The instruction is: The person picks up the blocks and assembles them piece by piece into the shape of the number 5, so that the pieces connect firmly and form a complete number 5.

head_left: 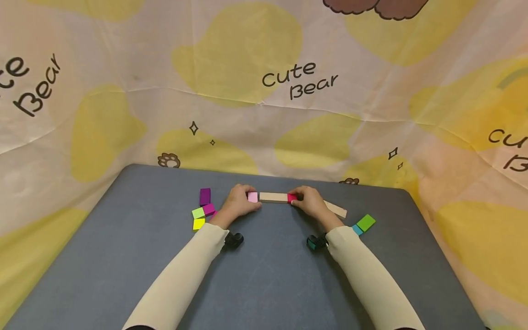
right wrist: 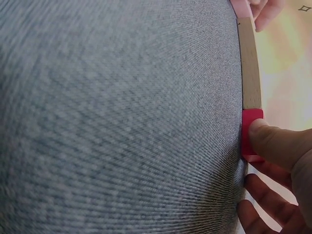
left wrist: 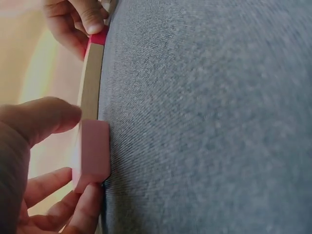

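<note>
On the grey table, a pale wooden strip (head_left: 273,197) lies lengthwise between a pink block (head_left: 253,197) and a red block (head_left: 291,198). The left hand (head_left: 240,201) holds the pink block, with fingertips against its outer end and the thumb near its other end, as the left wrist view shows. A narrow gap separates the pink block from the strip in the head view. My right hand (head_left: 310,201) pinches the red block, the thumb (right wrist: 265,139) pressed on its face. That block touches the strip's right end.
Left of the left hand lie a purple block (head_left: 205,196), magenta (head_left: 209,209), lime (head_left: 198,213) and yellow (head_left: 199,224) blocks. Another wooden strip (head_left: 336,209) sits partly behind the right hand. Green (head_left: 365,222) and blue (head_left: 357,230) blocks lie by the right sleeve. Patterned cloth hangs behind.
</note>
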Demonstrator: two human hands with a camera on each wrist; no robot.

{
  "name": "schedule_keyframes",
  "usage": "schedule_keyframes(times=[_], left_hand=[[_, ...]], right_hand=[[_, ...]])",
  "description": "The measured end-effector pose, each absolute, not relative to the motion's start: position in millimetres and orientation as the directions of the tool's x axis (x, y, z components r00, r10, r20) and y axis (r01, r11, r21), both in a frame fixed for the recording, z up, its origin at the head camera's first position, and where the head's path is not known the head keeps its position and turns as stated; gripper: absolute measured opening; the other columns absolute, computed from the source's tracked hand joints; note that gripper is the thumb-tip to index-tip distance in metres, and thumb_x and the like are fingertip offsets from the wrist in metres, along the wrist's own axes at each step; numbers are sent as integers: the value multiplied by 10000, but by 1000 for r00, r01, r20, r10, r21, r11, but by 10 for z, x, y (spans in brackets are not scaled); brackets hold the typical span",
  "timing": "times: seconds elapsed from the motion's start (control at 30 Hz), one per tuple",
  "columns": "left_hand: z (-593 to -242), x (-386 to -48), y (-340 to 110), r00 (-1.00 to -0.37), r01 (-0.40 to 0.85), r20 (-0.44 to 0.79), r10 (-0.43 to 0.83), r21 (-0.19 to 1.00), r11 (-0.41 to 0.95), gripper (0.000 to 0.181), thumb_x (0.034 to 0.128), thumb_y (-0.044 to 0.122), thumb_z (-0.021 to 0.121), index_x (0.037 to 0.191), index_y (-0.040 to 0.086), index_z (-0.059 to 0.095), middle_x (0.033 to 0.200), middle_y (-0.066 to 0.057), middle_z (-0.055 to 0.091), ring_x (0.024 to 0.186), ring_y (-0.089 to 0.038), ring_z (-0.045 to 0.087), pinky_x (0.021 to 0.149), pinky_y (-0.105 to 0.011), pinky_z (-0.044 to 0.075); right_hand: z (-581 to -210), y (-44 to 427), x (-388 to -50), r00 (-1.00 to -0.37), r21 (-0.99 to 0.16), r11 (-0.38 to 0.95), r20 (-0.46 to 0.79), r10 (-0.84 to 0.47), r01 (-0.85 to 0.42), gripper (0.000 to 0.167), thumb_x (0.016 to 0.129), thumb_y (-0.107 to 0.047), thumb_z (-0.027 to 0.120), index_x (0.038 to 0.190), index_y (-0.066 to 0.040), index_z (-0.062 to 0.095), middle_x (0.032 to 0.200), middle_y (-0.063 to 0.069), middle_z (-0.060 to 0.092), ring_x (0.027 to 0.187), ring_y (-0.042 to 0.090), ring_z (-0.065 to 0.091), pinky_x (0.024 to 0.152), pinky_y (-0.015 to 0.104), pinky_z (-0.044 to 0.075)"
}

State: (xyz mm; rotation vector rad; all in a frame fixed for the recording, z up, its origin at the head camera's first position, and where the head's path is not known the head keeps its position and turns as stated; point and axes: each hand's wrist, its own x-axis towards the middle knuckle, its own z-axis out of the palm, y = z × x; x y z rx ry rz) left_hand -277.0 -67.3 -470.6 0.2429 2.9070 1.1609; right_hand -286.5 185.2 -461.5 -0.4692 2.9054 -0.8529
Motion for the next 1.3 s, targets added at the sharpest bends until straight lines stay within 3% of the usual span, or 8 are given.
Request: schedule_keyframes(times=[0.23,0.83,1.03,1.3], left_hand=[[-4661,-2749,-694,-976,198,66,206,654,730,516,698,255,793,1145,30,665,1028,-133,608,902,-229,540,769,-328,459],[-4651,-2701,-688,-974,208,69,217,659,723,508,719,232,790,1168,32,664,1054,-136,585,904,-221,532,770,-318,445],[-4606,-2642,-727,-968,234,78,238,627,743,540,759,339,760,1220,84,638,1166,-123,557,1034,-266,511,845,-379,460],[-4439,-2444,-884,-920,378,123,371,519,766,576,756,434,747,1230,127,637,1224,-79,579,1106,-256,501,907,-421,477]], right_hand=[[-4600,1848,-2868,-950,-536,799,16,-312,-272,294,883,-148,689,1172,-93,688,1171,137,652,1024,280,614,880,439,494],[-4556,1813,-2848,-950,-534,805,-9,-311,-259,304,891,-157,683,1190,-103,677,1195,130,642,1058,279,612,898,436,492],[-4553,1812,-2850,-950,-518,815,-15,-312,-260,308,893,-161,680,1197,-113,668,1194,129,642,1053,281,610,898,440,487],[-4583,1821,-2853,-950,-518,814,-10,-311,-261,298,893,-159,679,1188,-114,669,1176,130,646,1045,285,613,897,445,486]])
